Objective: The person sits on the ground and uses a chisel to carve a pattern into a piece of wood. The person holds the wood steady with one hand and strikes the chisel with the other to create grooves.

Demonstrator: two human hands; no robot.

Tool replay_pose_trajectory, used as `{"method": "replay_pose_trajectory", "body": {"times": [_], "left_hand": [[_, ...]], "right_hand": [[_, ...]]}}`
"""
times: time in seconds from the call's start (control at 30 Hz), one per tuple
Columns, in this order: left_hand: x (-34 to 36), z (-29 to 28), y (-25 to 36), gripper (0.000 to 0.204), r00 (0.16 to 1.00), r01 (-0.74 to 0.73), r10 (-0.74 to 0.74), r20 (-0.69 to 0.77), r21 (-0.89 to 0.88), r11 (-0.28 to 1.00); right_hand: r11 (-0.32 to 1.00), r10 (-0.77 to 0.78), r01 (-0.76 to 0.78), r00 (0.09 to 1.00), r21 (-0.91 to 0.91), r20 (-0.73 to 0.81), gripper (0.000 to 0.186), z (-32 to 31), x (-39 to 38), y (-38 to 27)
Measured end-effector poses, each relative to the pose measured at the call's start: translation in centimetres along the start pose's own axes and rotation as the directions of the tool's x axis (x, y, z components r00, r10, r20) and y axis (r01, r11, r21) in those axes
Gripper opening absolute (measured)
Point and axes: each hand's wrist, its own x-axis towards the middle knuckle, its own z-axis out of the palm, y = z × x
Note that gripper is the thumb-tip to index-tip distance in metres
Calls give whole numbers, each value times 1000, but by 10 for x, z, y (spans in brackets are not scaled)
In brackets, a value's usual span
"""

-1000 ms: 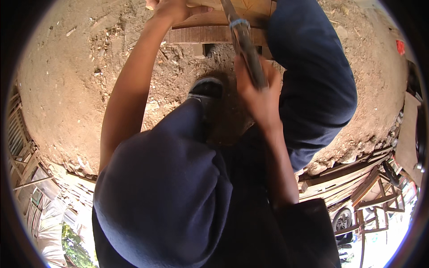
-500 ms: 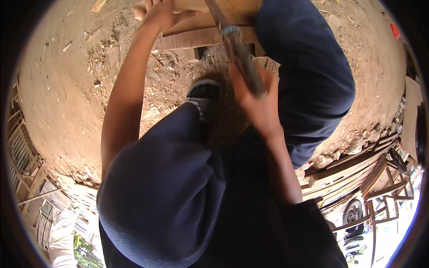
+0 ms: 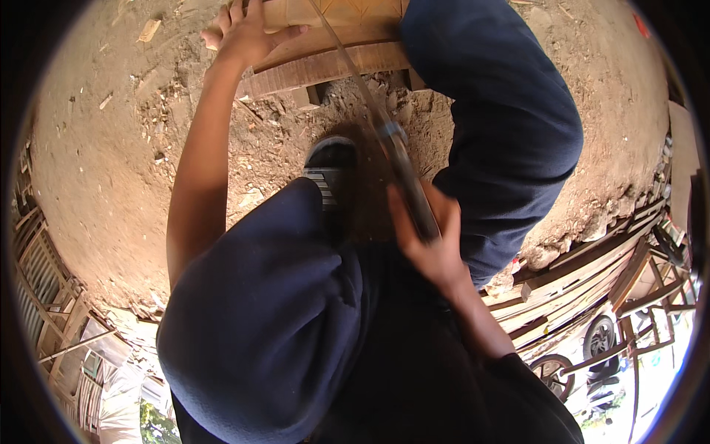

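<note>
In my right hand (image 3: 436, 237) is the dark handle of a handsaw (image 3: 403, 174), with my fingers wrapped round it. Its narrow blade runs up and to the left across a wooden board (image 3: 336, 59) at the top of the view; the far end of the blade is cut off by the picture's edge. My left hand (image 3: 248, 37) presses on the board's left part, fingers spread and thumb stretched along the wood. Beneath the board, short wooden supports (image 3: 305, 98) show. My right knee, in dark blue trousers, lies against the board's right end.
Dirt ground (image 3: 111, 177) strewn with wood chips spreads around me. My foot in a black sandal (image 3: 330, 163) stands below the board. Stacked planks (image 3: 569, 288) lie at the lower right, near a wooden frame and a motorcycle wheel (image 3: 599, 337). Wooden framework stands at the left edge.
My right hand has drawn the saw back toward my body, so more of the blade shows. My left hand stays on the board. The whole view has shifted slightly.
</note>
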Motion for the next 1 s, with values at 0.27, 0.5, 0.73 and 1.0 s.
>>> {"method": "replay_pose_trajectory", "body": {"times": [0.27,0.5,0.73,1.0], "left_hand": [[9,26,-28,95,972,-118,130,-194,71,990],[-2,12,-20,100,965,-114,131,-226,87,990],[-5,11,-8,101,983,7,10,-182,93,996],[0,19,-12,102,970,-86,92,-227,36,996]], "right_hand": [[1000,-3,2,1000,29,30,16,12,20,2],[1000,-18,18,1000,-20,-8,20,-11,-34,13],[985,121,-131,989,116,86,9,-9,-2,13],[996,89,-89,994,-7,57,14,-11,5,9]]}}
